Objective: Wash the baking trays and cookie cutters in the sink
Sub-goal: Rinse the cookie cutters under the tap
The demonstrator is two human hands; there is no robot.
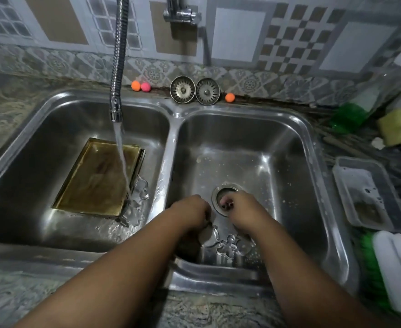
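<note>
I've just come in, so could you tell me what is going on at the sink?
A person is washing up. The left hand and right hand are low in the right basin by the drain; what they hold is unclear. A cutter lies near them. In the left basin the tap runs onto a tray's edge.

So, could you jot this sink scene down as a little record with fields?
Place: double stainless-steel sink
Left basin: gold rectangular metal baking tray, silver metal cookie cutters beside its right edge
Water: running from the flexible steel tap hose onto that edge
Right basin: left hand and right hand low by the open drain; silver gingerbread-man cookie cutter nearer the camera
Grip: both curled; what they hold, cannot tell
Back ledge: two round steel drain strainers
</note>
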